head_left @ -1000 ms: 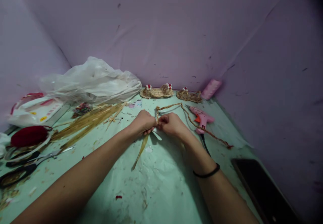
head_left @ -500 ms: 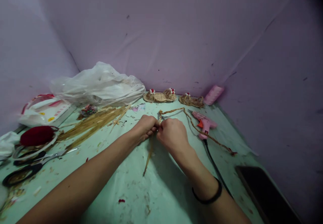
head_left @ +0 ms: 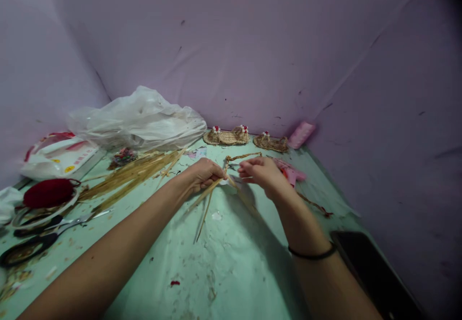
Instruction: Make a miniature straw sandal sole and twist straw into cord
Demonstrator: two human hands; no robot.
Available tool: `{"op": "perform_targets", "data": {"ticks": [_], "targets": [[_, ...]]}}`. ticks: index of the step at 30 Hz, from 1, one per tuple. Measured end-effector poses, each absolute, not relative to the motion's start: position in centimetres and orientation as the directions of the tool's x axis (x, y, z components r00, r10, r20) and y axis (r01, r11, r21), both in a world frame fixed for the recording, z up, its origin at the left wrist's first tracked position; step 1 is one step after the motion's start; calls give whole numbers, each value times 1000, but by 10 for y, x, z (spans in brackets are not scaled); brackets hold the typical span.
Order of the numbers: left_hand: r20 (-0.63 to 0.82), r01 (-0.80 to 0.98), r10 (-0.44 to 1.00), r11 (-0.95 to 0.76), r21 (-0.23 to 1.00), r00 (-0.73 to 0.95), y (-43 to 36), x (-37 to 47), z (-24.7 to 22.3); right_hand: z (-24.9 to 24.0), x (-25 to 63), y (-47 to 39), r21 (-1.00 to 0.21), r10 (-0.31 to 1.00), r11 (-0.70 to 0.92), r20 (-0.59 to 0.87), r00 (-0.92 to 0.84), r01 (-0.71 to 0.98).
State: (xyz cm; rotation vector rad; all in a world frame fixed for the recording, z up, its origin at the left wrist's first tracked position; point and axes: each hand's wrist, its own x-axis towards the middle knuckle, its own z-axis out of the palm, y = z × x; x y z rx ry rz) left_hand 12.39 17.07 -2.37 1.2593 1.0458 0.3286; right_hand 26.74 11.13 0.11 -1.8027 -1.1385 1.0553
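Left hand [head_left: 205, 173] on slim, ropy, straw-coloured braid [head_left: 244, 156]

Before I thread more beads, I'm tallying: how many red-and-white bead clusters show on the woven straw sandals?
3: left cluster and middle cluster on the left straw weaving; right cluster on the separate right straw weaving. More may be hidden.

Left hand [head_left: 206, 173] tightly curled
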Motion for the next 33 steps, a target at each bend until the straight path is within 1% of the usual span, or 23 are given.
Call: {"op": "perform_targets", "data": {"ticks": [1, 2, 3, 4, 6, 11, 13, 15, 18, 20, 23, 25, 27, 29, 30, 31, 32, 33], "targets": [[-457, 329, 713, 323, 887, 532, 171, 124, -24, -2, 266, 113, -904, 914, -383, -342, 218, 189], [-450, 334, 714, 310, 890, 536, 170, 124, -24, -5, 263, 114, -897, 896, -430, -411, 169, 101], [-442, 340, 717, 295, 893, 540, 169, 124, -25, -7, 258, 115, -887, 885, -458, -449, 125, 55], [-433, 347, 721, 278, 896, 541, 168, 125, -25, -10, 255, 115, -887, 886, -460, -454, 91, 50], [-420, 370, 729, 243, 897, 540, 166, 126, -26, -15, 249, 115, -891, 892, -450, -445, 80, 63], [-406, 460, 734, 144, 876, 544, 163, 126, -21, -30, 250, 117, -896, 902, -424, -405, 148, 133], [-396, 521, 751, 81, 850, 529, 163, 124, -15, -36, 252, 118, -899, 908, -409, -384, 169, 155], [-371, 628, 798, -13, 778, 476, 162, 123, -7, -39, 252, 119, -906, 914, -393, -367, 173, 157], [-330, 770, 842, -147, 621, 427, 151, 126, 3, -42, 250, 119, -915, 915, -386, -363, 175, 121], [-287, 817, 861, -223, 531, 421, 134, 134, 3, -43, 248, 118, -915, 908, -395, -376, 183, 79], [-115, 863, 904, -345, 368, 411, 104, 146, -1, -43, 247, 114, -909, 896, -417, -410, 172, 2], [-81, 857, 892, -397, 328, 444, 94, 149, 0, -40, 249, 112, -902, 892, -428, -431, 140, -49], [-121, 829, 867, -410, 379, 484, 97, 144, 8, -35, 252, 112, -901, 896, -423, -431, 108, -92], [-170, 784, 853, -351, 511, 493, 113, 134, 20, -31, 255, 114, -907, 906, -402, -414, 87, -124], [-163, 750, 873, -282, 598, 459, 123, 129, 25, -29, 257, 116, -911, 912, -391, -403, 80, -133], [-134, 694, 923, -170, 700, 361, 133, 124, 28, -28, 257, 117, -914, 916, -381, -393, 74, -137], [-168, 603, 945, -37, 797, 280, 142, 120, 29, -27, 257, 118, -918, 921, -373, -384, 68, -135], [-263, 521, 929, 93, 848, 261, 150, 118, 27, -26, 256, 118, -922, 925, -366, -375, 61, -127]]}}
